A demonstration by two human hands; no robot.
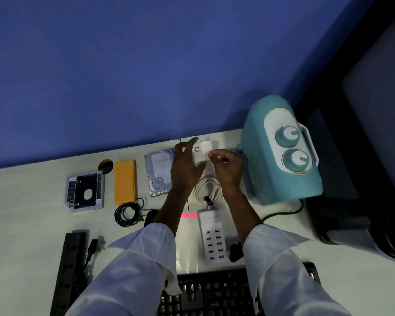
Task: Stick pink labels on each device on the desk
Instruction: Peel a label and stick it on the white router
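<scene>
A small white device (pixel 203 149) with a ring button stands near the desk's back edge. My left hand (pixel 185 168) rests against its left side, thumb on its lower front. My right hand (pixel 226 167) pinches a pink label (pixel 208 153) against the device's right side. A strip of pink labels (pixel 189 215) lies on the desk between my forearms. Other devices: a hard drive (pixel 158 172), an orange case (pixel 124 181), a drive caddy (pixel 85 193), a white USB charging hub (pixel 212 236) and a teal machine with two dials (pixel 281 153).
A coiled white cable (pixel 206 187) lies under my hands. A black coiled cable (pixel 127 213), a black power strip (pixel 69 270) and a black keyboard (pixel 214 295) sit nearer me. A blue wall rises behind the desk; dark furniture stands at right.
</scene>
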